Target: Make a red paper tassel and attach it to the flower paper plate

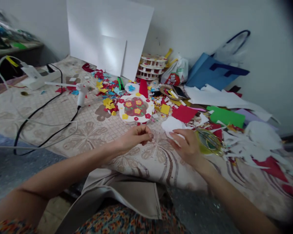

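Note:
My left hand (138,138) is closed over the near part of the cloth-covered table, thumb and fingertips pressed together; anything between them is too small to make out. Just beyond it stands a white scalloped craft piece (136,110) decorated with red and yellow flowers and green leaves around a brown centre. A red strip (143,88) rises behind that piece. On the right, my right hand (187,144) reaches over a plain white scalloped cutout (172,124), its fingers apart and seemingly touching the near edge. Yellow-handled scissors (211,143) lie beside the right wrist.
A white glue gun (81,96) stands at left, its black cord looping to a power strip (39,81). Coloured scraps, a green cutter (120,84), a tape roll (167,92) and red (184,113) and green sheets (226,116) crowd the table. A white board (92,35) leans behind.

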